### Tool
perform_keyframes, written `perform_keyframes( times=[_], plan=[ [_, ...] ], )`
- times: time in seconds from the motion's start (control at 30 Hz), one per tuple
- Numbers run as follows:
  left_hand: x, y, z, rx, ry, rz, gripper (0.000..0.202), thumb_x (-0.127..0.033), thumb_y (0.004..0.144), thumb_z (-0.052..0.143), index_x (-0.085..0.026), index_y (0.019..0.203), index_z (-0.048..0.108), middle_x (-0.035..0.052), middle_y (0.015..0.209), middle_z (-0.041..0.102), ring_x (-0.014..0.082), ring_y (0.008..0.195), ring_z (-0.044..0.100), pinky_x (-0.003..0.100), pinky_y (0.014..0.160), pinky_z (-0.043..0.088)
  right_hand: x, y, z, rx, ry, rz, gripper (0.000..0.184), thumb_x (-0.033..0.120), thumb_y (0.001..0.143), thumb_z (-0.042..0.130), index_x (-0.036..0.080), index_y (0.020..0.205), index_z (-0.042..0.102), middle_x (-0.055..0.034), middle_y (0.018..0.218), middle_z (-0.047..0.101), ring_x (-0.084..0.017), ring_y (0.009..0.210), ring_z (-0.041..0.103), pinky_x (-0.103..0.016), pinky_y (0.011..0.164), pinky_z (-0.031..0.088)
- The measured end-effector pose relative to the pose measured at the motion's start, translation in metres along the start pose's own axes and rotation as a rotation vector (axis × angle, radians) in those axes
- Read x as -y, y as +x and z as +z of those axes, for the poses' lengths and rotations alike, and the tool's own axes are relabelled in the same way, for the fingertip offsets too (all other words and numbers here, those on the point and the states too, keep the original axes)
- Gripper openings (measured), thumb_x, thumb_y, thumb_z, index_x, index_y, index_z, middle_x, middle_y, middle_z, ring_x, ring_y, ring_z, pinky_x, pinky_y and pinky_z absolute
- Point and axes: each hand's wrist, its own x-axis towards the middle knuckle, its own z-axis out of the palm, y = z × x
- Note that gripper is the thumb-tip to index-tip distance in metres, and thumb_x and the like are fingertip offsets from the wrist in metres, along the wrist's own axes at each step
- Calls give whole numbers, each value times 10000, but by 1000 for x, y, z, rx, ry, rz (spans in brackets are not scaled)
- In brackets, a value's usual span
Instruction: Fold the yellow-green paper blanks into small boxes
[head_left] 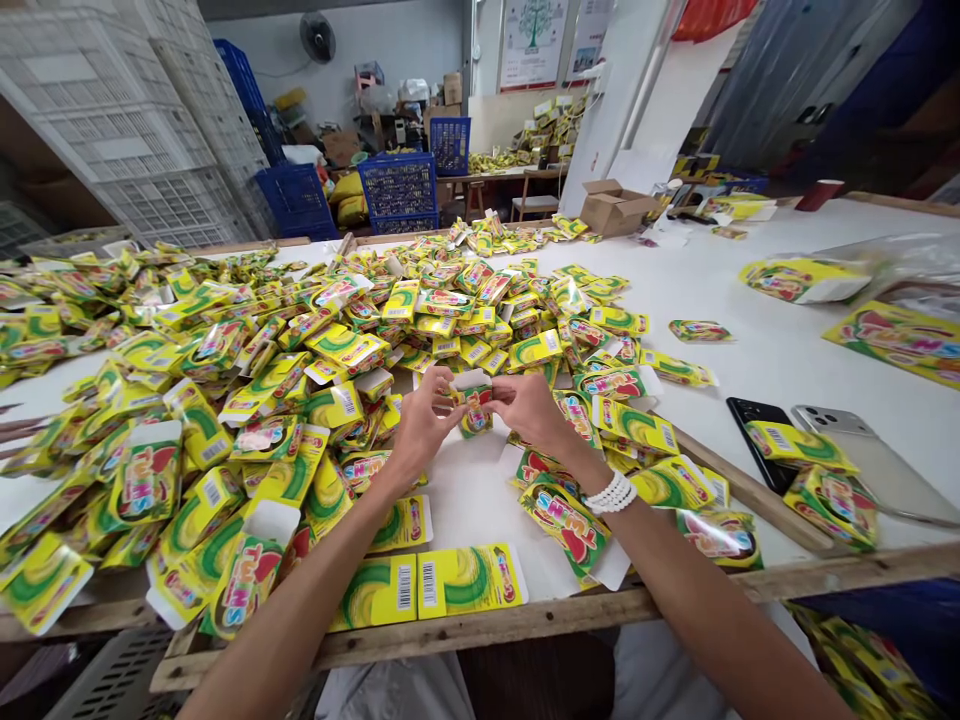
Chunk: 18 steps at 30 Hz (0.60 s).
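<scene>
Between both hands, a small yellow-and-green carton (475,412) with a white end flap standing up is held just above the white tabletop. Fingers of my left hand (429,425) close on the carton's left edge. On its right edge my right hand (534,415) pinches it; a white beaded bracelet is around that wrist. Two yellow cartons (471,580) lie flat end to end at the table's front edge, below my forearms. Beside my right wrist rests another carton (566,525) with a white flap showing.
A large heap of similar cartons (285,370) covers the table's left and middle. Two phones (862,450) lie at right, with cartons on top. A wooden strip (742,485) runs beside them. An opened cardboard box (616,208) stands behind. Another person's fingers (16,430) show at the left edge.
</scene>
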Motion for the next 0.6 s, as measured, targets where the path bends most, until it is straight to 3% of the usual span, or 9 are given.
perform_keyframes(
  times=[0.17, 0.4, 0.6],
  plan=[
    [2, 2, -1, -47, -81, 38, 411, -350, 861, 788, -252, 1119, 482, 9, 1031, 713, 147, 862, 764, 275, 831, 606, 4, 1, 2, -185, 285, 71, 236, 336, 763, 810, 187, 946, 801, -110, 952, 852, -294, 880, 832, -418, 884, 679],
    [2, 7, -6, 59, -257, -119, 606, -449, 721, 912, -246, 1093, 478, -27, 813, 719, 200, 842, 780, 316, 814, 625, 4, 3, -7, -32, 372, 125, 360, 358, 648, 904, 216, 924, 721, -63, 873, 832, -288, 870, 824, -418, 848, 682],
    [0, 6, -5, 66, -288, -131, 561, -440, 726, 905, -226, 1101, 547, 2, 862, 751, 186, 837, 778, 298, 816, 614, 8, 3, -13, 0, 403, 157, 375, 314, 650, 867, 221, 961, 679, -33, 819, 813, -230, 745, 790, -336, 714, 650]
  ],
)
